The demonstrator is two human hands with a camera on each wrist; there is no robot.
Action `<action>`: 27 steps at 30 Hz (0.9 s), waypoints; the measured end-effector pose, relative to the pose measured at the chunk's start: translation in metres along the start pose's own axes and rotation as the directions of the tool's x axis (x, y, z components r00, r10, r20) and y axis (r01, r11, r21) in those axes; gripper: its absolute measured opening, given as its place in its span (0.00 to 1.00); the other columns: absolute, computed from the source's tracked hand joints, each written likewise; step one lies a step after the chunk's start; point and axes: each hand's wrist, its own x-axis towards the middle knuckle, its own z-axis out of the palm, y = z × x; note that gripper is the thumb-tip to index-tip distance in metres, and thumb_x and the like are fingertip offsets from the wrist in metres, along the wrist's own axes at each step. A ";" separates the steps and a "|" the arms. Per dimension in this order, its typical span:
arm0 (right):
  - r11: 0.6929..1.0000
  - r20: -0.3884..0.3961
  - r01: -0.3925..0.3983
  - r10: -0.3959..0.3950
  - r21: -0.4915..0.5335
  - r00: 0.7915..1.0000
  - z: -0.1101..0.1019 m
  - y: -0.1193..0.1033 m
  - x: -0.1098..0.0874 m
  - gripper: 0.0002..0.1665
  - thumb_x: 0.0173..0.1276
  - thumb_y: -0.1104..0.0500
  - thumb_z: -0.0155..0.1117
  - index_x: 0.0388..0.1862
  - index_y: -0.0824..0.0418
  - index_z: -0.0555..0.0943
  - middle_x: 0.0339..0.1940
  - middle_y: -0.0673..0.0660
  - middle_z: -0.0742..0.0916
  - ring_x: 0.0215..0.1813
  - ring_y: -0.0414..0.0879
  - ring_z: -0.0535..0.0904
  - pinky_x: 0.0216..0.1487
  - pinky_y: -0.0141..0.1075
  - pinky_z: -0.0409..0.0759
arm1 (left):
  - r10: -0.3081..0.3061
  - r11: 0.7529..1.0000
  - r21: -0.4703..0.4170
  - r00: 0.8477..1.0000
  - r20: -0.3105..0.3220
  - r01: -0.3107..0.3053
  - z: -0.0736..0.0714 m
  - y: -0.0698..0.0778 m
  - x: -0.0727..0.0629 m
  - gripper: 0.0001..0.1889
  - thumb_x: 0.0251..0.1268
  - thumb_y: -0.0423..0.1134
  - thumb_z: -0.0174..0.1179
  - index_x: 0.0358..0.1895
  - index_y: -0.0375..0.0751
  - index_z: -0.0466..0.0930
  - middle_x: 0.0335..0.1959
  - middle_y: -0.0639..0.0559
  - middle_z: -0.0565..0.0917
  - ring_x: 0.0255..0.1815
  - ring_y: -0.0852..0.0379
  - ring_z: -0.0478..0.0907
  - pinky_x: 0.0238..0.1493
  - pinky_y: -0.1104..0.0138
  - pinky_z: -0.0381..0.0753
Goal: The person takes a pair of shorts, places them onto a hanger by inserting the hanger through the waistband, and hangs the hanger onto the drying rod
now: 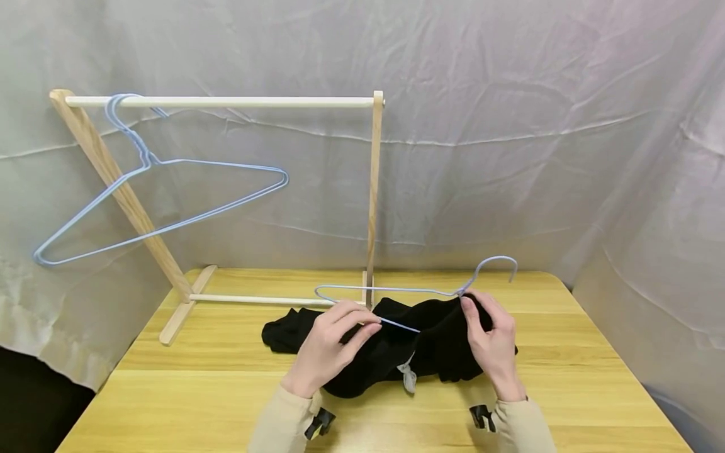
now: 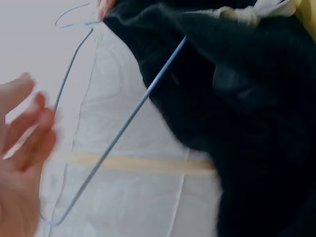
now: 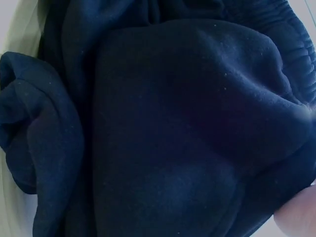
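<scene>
Tabletop [image 1: 221, 402]: black garment [image 1: 368, 371], lower centre
Blue wire hanger [image 1: 391, 289]: enters garment between hands
Left hand [image 1: 335, 336]: part-spread, empty
Right hand [image 1: 494, 340]: pinching garment, hanger

Wrist views near shared black garment [image 1: 391, 357]

Blue hangers [image 1: 146, 157] on wooden rack [image 1: 255, 102], grey curtain [image 1: 498, 182] behind

No lettering or number can be read; no brand, label or sign either.
</scene>
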 end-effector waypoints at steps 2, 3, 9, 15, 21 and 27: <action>1.000 -0.028 0.002 -0.002 0.000 1.000 0.000 0.001 0.000 0.11 0.65 0.76 0.64 0.44 0.70 0.86 0.36 0.57 0.88 0.48 0.27 0.81 0.54 0.20 0.74 | -0.104 0.993 -0.034 0.982 0.156 0.111 -0.004 0.001 -0.003 0.04 0.68 0.37 0.65 0.42 0.43 0.86 0.37 0.57 0.86 0.40 0.64 0.83 0.45 0.73 0.81; 1.000 -0.040 -0.003 0.003 0.002 0.999 0.000 0.001 0.000 0.13 0.63 0.78 0.64 0.44 0.70 0.86 0.37 0.53 0.88 0.48 0.27 0.81 0.54 0.20 0.74 | -0.167 0.983 -0.034 0.956 0.242 0.181 -0.006 0.001 -0.004 0.04 0.68 0.38 0.66 0.42 0.43 0.86 0.36 0.58 0.87 0.39 0.66 0.83 0.44 0.73 0.82; 0.999 -0.114 -0.027 0.029 0.022 0.993 0.001 0.001 0.000 0.16 0.59 0.82 0.63 0.45 0.73 0.85 0.45 0.33 0.85 0.50 0.26 0.82 0.55 0.20 0.75 | -0.470 0.848 0.119 0.631 0.617 0.516 -0.017 0.011 -0.007 0.15 0.62 0.48 0.70 0.47 0.44 0.88 0.40 0.56 0.91 0.42 0.64 0.86 0.45 0.67 0.84; 0.999 -0.128 -0.024 0.028 0.029 0.991 0.003 0.001 0.001 0.16 0.59 0.82 0.63 0.46 0.74 0.85 0.46 0.33 0.85 0.51 0.26 0.82 0.55 0.21 0.76 | -0.646 0.744 0.391 0.433 0.629 0.542 -0.022 0.030 -0.003 0.25 0.45 0.51 0.80 0.47 0.45 0.88 0.49 0.48 0.90 0.47 0.44 0.85 0.45 0.56 0.83; 0.999 -0.157 -0.025 0.031 0.042 0.987 0.003 0.000 0.001 0.15 0.58 0.83 0.62 0.44 0.77 0.84 0.45 0.33 0.86 0.50 0.26 0.82 0.53 0.20 0.76 | -0.639 0.734 0.383 0.378 0.670 0.561 -0.022 0.031 -0.006 0.26 0.47 0.34 0.78 0.54 0.45 0.86 0.51 0.47 0.88 0.54 0.44 0.83 0.55 0.52 0.81; 0.997 -0.188 -0.040 0.053 0.072 0.981 0.001 0.000 0.002 0.13 0.61 0.82 0.61 0.44 0.78 0.83 0.44 0.35 0.87 0.48 0.27 0.83 0.51 0.21 0.77 | -0.660 0.696 0.360 0.357 0.661 0.621 -0.023 0.020 -0.013 0.26 0.49 0.24 0.70 0.55 0.43 0.85 0.56 0.40 0.85 0.58 0.39 0.80 0.54 0.47 0.81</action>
